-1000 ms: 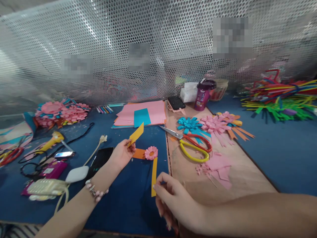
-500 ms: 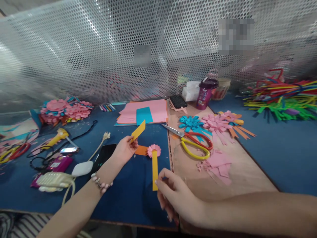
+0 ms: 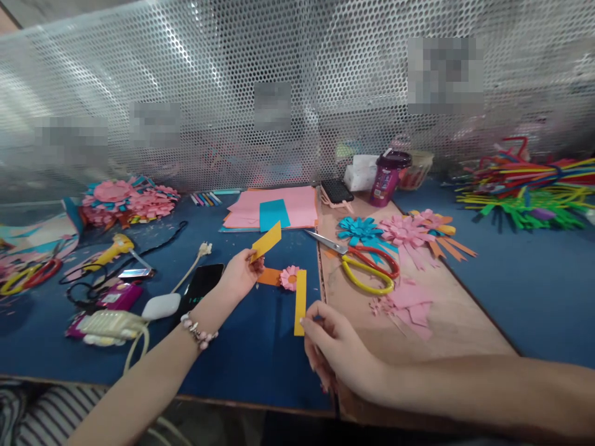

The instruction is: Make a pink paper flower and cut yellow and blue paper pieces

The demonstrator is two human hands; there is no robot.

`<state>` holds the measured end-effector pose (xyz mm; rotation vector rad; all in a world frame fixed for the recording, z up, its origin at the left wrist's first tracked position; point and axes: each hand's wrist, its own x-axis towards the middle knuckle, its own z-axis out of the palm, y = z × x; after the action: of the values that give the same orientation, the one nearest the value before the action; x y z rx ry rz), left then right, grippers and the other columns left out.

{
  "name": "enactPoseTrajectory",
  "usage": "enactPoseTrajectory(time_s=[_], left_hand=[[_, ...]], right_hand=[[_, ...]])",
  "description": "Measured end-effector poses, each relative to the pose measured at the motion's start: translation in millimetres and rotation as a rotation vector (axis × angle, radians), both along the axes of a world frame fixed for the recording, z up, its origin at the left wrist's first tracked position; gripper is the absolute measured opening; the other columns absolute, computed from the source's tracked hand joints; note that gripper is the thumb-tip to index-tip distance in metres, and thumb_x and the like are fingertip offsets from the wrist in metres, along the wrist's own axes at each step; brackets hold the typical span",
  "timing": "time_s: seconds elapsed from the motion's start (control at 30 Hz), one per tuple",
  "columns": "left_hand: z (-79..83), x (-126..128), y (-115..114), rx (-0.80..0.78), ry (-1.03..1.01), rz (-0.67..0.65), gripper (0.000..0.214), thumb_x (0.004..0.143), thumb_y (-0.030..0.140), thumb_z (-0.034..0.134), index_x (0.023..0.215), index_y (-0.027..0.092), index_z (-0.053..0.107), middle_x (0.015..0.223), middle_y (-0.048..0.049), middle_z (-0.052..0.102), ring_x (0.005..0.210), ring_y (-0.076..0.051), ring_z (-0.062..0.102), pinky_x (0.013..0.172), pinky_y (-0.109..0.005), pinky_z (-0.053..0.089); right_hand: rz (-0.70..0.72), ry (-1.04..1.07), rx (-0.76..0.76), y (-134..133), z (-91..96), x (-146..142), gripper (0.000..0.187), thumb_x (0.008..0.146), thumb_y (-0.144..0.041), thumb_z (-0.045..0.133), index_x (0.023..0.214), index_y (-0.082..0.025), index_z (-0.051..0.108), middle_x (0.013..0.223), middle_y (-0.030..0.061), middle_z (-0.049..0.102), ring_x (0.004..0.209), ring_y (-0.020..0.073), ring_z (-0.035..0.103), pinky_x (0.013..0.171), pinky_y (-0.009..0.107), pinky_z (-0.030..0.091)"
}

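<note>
My left hand (image 3: 242, 274) pinches a yellow paper piece (image 3: 266, 240), which tilts up to the right. Between the thumb and fingers of my right hand (image 3: 332, 341) is a narrow yellow paper strip (image 3: 300, 303), held nearly upright above the blue table. Just behind the strip lies a small pink paper flower (image 3: 289, 278) with an orange centre. An orange paper piece (image 3: 269, 276) sits beside the flower, partly hidden by my left fingers. Scissors (image 3: 369, 266) with red and yellow handles rest to the right, on the brown board.
Pink paper sheets (image 3: 297, 204) lie at the back under a blue piece (image 3: 274, 215). A purple cup (image 3: 385, 179) stands behind finished paper flowers (image 3: 405, 230). On the left are a yellow glue gun (image 3: 111, 251), a phone (image 3: 202, 285) and cords. A perforated metal screen (image 3: 209, 74) closes off the back.
My right hand has moved the yellow strip slightly up and right, off the front of the pink flower, whose orange centre now shows. The left hand's yellow piece tips further over to the right.
</note>
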<state>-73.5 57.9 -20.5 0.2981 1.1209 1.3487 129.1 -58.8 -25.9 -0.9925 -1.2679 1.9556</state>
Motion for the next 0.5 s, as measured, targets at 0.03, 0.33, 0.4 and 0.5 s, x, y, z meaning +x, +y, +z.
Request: enactPoseTrajectory(time_s=[0.03,0.33,0.4,0.5], left_hand=[[0.4,0.5,-0.3,0.005,0.005,0.004,0.010,0.080,0.006,0.047,0.080,0.011,0.055,0.063,-0.0035,0.057,0.047,-0.009,0.052,0.042,-0.018,0.042],[1.0,1.6,-1.7,0.044,0.051,0.020,0.009,0.080,0.005,0.047,0.079,0.011,0.054,0.062,-0.0030,0.057,0.046,-0.009,0.052,0.042,-0.018,0.041],[1.2,1.8,-2.2,0.048,0.058,0.023,0.008,0.080,0.005,0.047,0.079,0.011,0.054,0.063,-0.0032,0.058,0.047,-0.009,0.053,0.042,-0.019,0.041],[2.7,2.4,-2.6,0.047,0.067,0.025,0.009,0.080,0.006,0.048,0.079,0.011,0.054,0.061,-0.0025,0.057,0.046,-0.009,0.052,0.042,-0.019,0.041]], right_hand=[[-0.016,0.002,0.014,0.6,-0.5,0.2,0.032,0.087,-0.052,0.045,0.084,-0.022,0.033,0.045,-0.0103,0.050,0.026,0.0073,0.041,0.023,0.012,0.026],[0.003,-0.038,0.027,-3.4,-2.3,0.9,0.028,0.088,-0.049,0.043,0.084,-0.022,0.035,0.046,-0.0100,0.050,0.027,0.0070,0.039,0.024,0.013,0.024],[0.014,-0.059,0.027,-4.5,-1.1,1.1,0.027,0.088,-0.048,0.043,0.084,-0.022,0.036,0.047,-0.0097,0.050,0.028,0.0069,0.040,0.025,0.013,0.025],[0.025,-0.082,0.058,-6.5,0.0,0.9,0.025,0.089,-0.045,0.043,0.082,-0.021,0.038,0.049,-0.0092,0.051,0.030,0.0054,0.040,0.028,0.013,0.029]])
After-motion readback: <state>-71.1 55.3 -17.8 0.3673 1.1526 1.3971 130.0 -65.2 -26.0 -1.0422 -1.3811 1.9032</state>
